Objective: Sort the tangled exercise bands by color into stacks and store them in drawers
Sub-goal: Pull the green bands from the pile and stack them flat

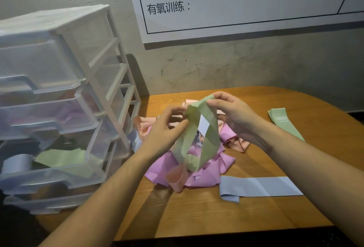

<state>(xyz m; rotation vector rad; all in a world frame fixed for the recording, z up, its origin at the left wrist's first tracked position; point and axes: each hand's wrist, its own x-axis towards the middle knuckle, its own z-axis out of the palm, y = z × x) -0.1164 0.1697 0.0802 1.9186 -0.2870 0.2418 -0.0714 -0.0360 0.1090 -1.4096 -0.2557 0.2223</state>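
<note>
A green band (199, 132) is hanging as an open loop above the middle of the table (266, 213), lifted off the pile (208, 170) beneath it. Its lower end is dipping into the tangle, where a peach band (177, 179) is curling round it like a ring. The left hand (167, 128) is pinching the loop's left strand between thumb and fingers, the fingers curled in. The right hand (234, 112) is gripping the top of the loop, thumb and fingertips closed on the fold.

The pile is lying on the table just under the hands, mostly pink bands, with more peach ones (238, 144) spilling out toward the wall and to the right. A blue band (260, 186) is lying flat on the table just right of the pile, one end folded over. Farther right, well apart from the tangle, a small stack of green bands (283, 122) is sitting neatly near the table's far edge.

A clear plastic drawer unit (59, 97) is standing at the table's left end. One of its lower drawers (53, 170) is standing pulled out, holding a green band (63, 158) and a rolled blue one (16, 163). The drawer above is showing something pinkish through its wall.

A white chart (236, 4) with printed characters is hanging on the grey wall behind the table
</note>
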